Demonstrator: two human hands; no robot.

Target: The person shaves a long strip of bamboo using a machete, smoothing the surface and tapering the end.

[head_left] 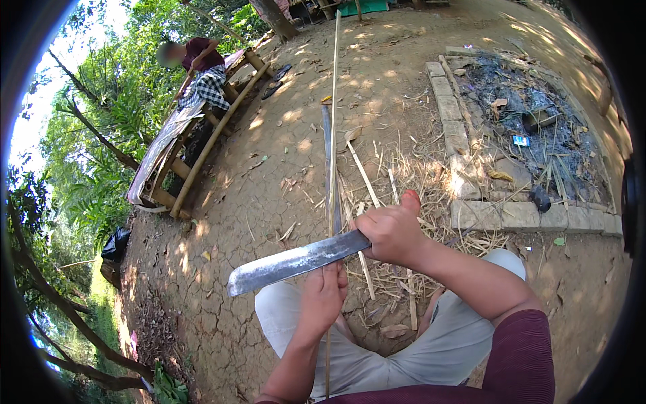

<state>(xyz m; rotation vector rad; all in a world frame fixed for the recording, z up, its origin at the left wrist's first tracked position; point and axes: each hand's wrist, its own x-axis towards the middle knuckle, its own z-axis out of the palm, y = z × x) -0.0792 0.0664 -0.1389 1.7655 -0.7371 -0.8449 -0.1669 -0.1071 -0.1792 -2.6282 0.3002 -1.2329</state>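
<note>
Right hand [393, 232] grip clamped on handle of big knife [296, 261]; broad grey steel blade, worn, points toward 8 o'clock. Left hand [323, 296] grip closed around thin bamboo strip [333, 121], just under blade. Strip pale, long, straight, runs toward 12 o'clock across cracked dirt ground [269, 168]. Dry bamboo shavings [397, 182] scattered at 1 o'clock. Brick-edged ash pit [525, 135] at 2 o'clock. Person [195, 57] by bamboo bench [195, 141] at 11 o'clock.
</note>
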